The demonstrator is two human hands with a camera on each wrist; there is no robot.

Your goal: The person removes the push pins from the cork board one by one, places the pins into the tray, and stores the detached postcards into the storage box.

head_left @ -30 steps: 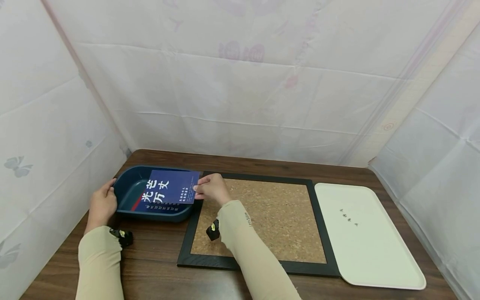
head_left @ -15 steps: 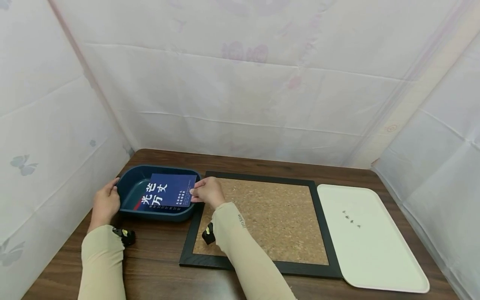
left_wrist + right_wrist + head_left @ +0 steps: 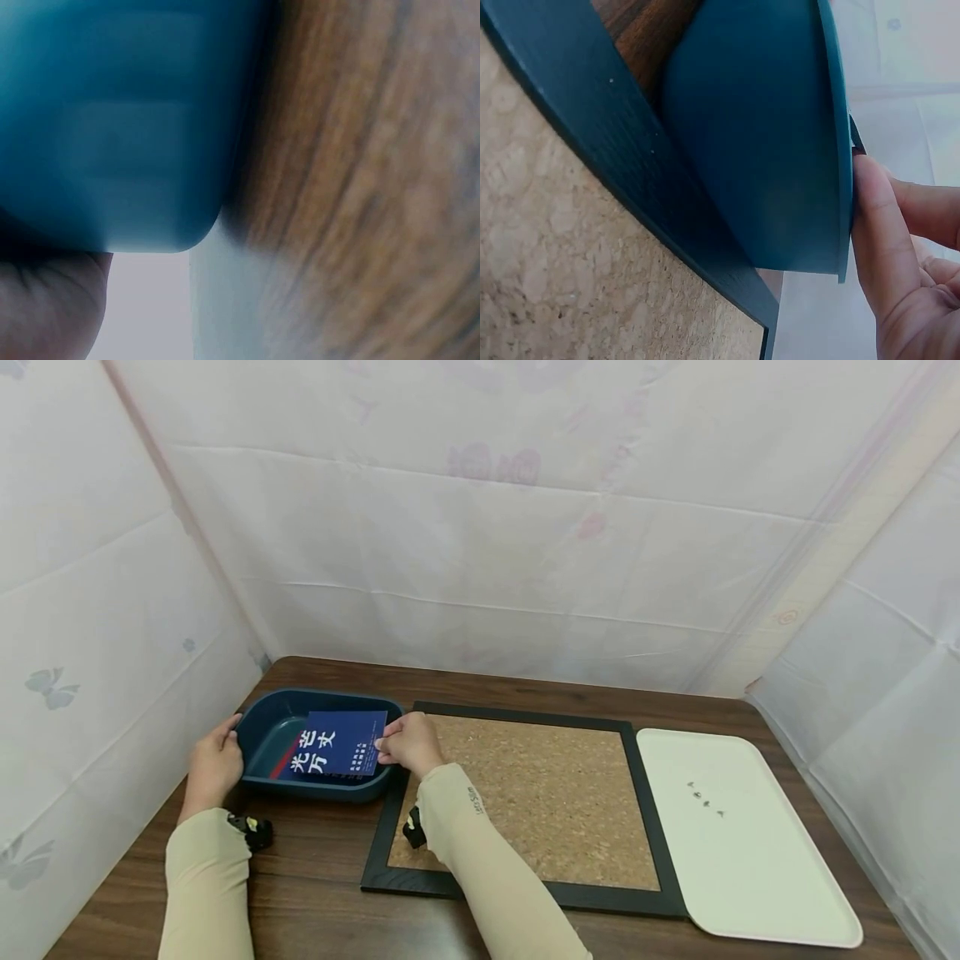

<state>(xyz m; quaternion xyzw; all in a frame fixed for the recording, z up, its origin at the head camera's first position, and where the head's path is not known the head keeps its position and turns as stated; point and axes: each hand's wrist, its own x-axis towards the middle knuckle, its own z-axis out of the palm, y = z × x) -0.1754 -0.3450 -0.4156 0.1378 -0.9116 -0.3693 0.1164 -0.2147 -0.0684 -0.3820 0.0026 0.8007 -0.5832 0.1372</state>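
A dark teal plastic basin (image 3: pixel 268 745) stands at the left of the table. My left hand (image 3: pixel 215 766) grips its left rim; in the left wrist view only a bit of that hand (image 3: pixel 49 304) shows beside the basin wall. A blue card (image 3: pixel 348 735) with white characters and a red stripe lies tilted inside the basin, its right end up near the rim. My right hand (image 3: pixel 412 745) pinches that right end between thumb and fingers. From the right wrist, just a dark sliver of the card (image 3: pixel 857 136) rises above the rim. Something printed beneath the card is mostly covered.
Right of the basin lies a cork board (image 3: pixel 540 802) in a black frame (image 3: pixel 637 777), partly under my right forearm. A white tray (image 3: pixel 765 860) beside it carries several tiny dark pieces (image 3: pixel 706 802). White sheeting (image 3: pixel 480 543) closes off the table's back and sides.
My right hand has moved slightly left and down, lowering the card deeper into the basin. The left hand keeps its hold on the rim. The head view has shifted a little.
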